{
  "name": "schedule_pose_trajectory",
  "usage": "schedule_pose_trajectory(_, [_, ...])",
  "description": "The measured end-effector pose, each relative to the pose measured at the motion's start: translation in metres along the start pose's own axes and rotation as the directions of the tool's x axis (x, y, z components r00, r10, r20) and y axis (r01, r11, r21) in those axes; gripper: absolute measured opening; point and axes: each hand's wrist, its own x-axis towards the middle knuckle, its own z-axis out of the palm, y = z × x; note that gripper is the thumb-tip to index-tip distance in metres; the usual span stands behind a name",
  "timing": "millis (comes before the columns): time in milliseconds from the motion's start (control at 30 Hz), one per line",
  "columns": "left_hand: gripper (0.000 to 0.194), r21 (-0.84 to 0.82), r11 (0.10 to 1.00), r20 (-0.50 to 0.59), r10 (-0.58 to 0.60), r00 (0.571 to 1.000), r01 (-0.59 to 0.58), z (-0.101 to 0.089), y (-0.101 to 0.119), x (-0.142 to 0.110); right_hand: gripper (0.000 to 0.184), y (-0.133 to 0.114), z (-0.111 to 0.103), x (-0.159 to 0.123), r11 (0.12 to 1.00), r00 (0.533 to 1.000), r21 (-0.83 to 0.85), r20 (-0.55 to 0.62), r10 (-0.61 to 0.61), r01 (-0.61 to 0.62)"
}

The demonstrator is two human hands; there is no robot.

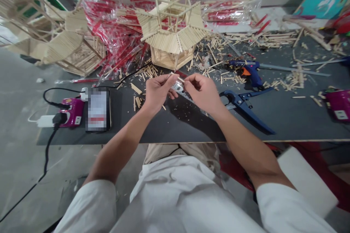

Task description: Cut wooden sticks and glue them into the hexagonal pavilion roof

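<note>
Above the dark tabletop, my left hand (158, 93) and my right hand (203, 93) meet, both closed. A short pale wooden stick (179, 78) runs between their fingertips, pinched at either end. Under the fingers lies a flat metallic strip (182, 93), partly covered, whose kind I cannot make out. Just beyond my hands stands a six-sided stick model (175, 32) with a slatted roof and an open frame on top. Blue-handled cutters (244, 107) lie right of my right hand. Short cut sticks (138, 96) are scattered by my left hand.
A blue glue gun (251, 72) lies at the right among wood scraps. Red-and-clear plastic wrappers (115, 40) pile up behind. At left are a second stick model (62, 40), a phone (97, 109) and a purple power strip (72, 112) with cables.
</note>
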Motion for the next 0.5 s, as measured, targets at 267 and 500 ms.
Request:
schedule_pose_trajectory(267, [0.037, -0.009, 1.0, 0.004, -0.024, 1.0, 0.024, -0.0003, -0.0005, 0.0002, 0.015, 0.0017, 0.0012, 0.0002, 1.0, 1.0, -0.006, -0.009, -0.002, 0.002])
schedule_pose_trajectory(500, [0.035, -0.041, 0.999, 0.0, -0.022, 1.0, 0.022, 0.0, 0.0006, 0.0003, 0.014, -0.0001, 0.0016, 0.0006, 1.0, 1.0, -0.021, -0.02, 0.001, -0.001])
